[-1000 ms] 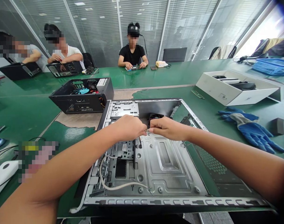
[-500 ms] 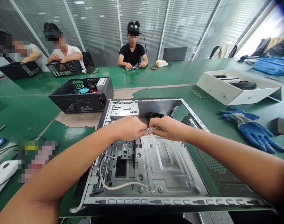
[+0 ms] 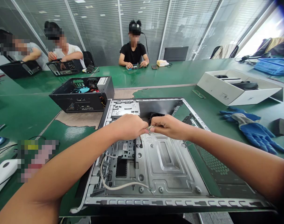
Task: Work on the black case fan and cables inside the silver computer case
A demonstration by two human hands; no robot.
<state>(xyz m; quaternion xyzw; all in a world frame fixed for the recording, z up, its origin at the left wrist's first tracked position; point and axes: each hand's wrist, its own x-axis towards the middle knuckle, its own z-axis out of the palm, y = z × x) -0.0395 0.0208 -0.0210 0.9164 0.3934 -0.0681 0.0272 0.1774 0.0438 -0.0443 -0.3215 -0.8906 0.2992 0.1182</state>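
Observation:
An opened metal computer case (image 3: 169, 183) lies on its side in front of me. Above its interior, my left hand (image 3: 133, 127) and my right hand (image 3: 169, 127) meet, each closed on a light twisted cable (image 3: 151, 128). Only a short stretch of that cable shows between the fingers. A second pale cable (image 3: 118, 187) curves loose across the lower left of the case. The drive bay plate (image 3: 126, 109) sits at the upper left inside, and a dark fan (image 3: 155, 115) is partly hidden behind my right hand.
A black computer case (image 3: 83, 102) stands at the back left. To the right lie blue gloves (image 3: 253, 129), a dark block (image 3: 279, 127), a green memory stick (image 3: 199, 94) and a white box (image 3: 228, 90). Several people work across the table, one with a circuit board (image 3: 135, 67).
Both hands stay closed on the cable in nearly the same place, with the grip and finger positions shifted slightly. Less of the cable's length shows at the right hand.

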